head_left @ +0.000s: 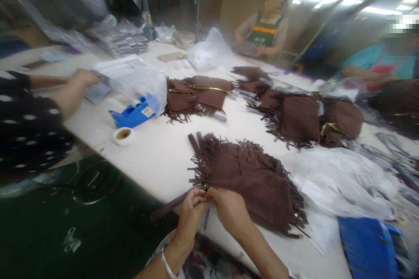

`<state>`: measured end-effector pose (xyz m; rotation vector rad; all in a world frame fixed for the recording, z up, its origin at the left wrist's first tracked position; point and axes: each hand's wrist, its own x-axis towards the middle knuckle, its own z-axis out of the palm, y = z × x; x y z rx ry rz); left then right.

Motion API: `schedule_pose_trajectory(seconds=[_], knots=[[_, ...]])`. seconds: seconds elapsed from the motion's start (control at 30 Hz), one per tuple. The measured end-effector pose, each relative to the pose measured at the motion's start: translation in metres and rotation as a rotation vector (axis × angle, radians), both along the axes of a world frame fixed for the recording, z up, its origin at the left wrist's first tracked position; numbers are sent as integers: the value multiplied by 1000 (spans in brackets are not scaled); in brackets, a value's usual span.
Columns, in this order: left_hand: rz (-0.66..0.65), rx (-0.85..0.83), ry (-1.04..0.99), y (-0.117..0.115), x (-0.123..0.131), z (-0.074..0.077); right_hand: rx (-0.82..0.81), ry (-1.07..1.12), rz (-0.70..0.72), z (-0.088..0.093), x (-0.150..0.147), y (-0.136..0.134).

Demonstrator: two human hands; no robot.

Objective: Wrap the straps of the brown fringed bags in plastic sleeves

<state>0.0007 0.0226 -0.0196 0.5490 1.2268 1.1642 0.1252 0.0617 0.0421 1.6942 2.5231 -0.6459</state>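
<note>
A brown fringed bag (252, 183) lies on the white table (147, 161) near its front edge. At the bag's lower left corner, my left hand (193, 205) is closed in a pinch by a small metal fitting (204, 186). My right hand (227, 207) meets it there, thumb and fingers pressed together at the same spot. What sits between the fingertips is too small to make out. A brown strap (168, 208) runs out to the left from my hands, over the table edge.
Brown fringed bags (199, 93) (299, 117) lie farther back. A blue tape dispenser (134, 113) and tape roll (123, 136) are at the left, beside a person's arm (70, 91). Clear plastic (343, 178) and a blue item (368, 246) are at the right. Two people work across the table.
</note>
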Motion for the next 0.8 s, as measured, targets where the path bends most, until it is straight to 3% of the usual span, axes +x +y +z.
schedule_pose_trajectory(seconds=[0.13,0.3,0.6,0.7,0.8], knots=[[25,-31,-51,2,2,1,-22,-36,11,5,-4,2],[60,-39,-98,4,3,-11,15,-7,-13,-3,-4,2],[126,-133,-198,3,6,-19,-9,459,-437,-36,1,-28],[143,-128,-168,2,7,-17,-6,540,-616,-44,-3,-37],[154,-114,-128,0,9,-16,14,538,-690,-52,-6,-44]])
